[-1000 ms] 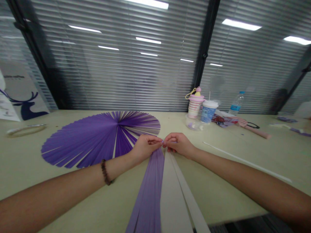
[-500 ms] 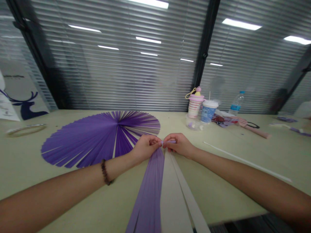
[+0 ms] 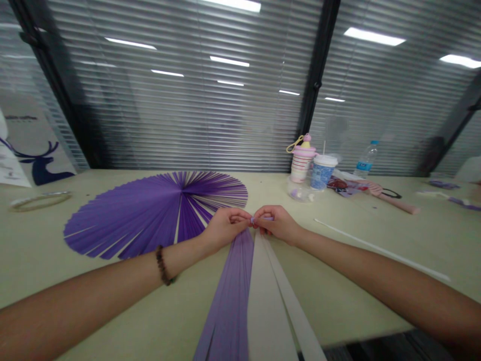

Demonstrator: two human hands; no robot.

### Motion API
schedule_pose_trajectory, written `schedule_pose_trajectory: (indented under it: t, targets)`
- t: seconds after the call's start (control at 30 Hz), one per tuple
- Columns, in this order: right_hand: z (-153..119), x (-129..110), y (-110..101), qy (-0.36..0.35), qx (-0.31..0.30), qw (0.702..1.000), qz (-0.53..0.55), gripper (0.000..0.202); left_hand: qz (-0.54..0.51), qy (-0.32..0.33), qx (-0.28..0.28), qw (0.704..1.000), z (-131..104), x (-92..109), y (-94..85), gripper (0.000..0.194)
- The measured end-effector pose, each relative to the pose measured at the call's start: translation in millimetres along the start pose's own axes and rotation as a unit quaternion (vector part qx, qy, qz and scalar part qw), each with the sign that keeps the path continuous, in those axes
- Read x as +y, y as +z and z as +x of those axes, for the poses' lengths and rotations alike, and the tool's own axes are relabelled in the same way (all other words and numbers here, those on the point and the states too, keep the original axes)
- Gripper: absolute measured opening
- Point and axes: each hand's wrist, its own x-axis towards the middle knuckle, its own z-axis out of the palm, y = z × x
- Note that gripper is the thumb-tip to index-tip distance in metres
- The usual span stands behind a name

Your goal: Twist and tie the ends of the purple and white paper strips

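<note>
My left hand [image 3: 225,228] and my right hand [image 3: 275,223] meet above the table, fingertips almost touching. Both are closed in a pinch on a small lilac strip [image 3: 268,218], whose end sticks out over the right fingers. Most of that strip is hidden by the fingers. Just below my hands, long lilac paper strips [image 3: 229,301] fan out toward me, and white strips [image 3: 266,296] lie beside them on the right. A big round fan of dark purple strips [image 3: 131,215] lies flat behind my left forearm.
At the back right stand a striped cup with a pink lid [image 3: 299,168], a blue paper cup [image 3: 321,173] and a water bottle [image 3: 366,160]. A thin white stick [image 3: 379,248] lies right of my hands. A ring-shaped roll [image 3: 41,200] rests at far left on the table [image 3: 158,321].
My fingertips have shifted very slightly around the lilac strip, drawing a little closer together. Everything else looks the same.
</note>
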Motion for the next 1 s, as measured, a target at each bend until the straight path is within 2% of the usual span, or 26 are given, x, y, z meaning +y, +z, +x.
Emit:
schedule_pose_trajectory:
  t: [0.27, 0.53, 0.77, 1.0]
  targets:
    - [0.6, 2.6, -0.9, -0.002, 0.0, 1.0, -0.014, 0.017, -0.004, 0.001, -0.011, 1.0, 2.0, -3.8, -0.5, 0.012]
    - [1.0, 4.0, -1.5, -0.015, -0.005, 1.0, -0.004, 0.018, -0.007, 0.001, -0.015, 1.0, 0.3, 1.6, -0.1, 0.014]
    - [1.5, 5.3, -3.3, -0.015, 0.003, 1.0, 0.012, 0.018, 0.03, 0.024, 0.0, 0.999, 1.7, -3.0, -0.5, 0.019]
    - [1.0, 1.5, -1.2, -0.021, -0.004, 0.999, 0.037, 0.017, 0.012, 0.023, 0.011, 1.0, 1.9, -0.7, 0.1, 0.015]
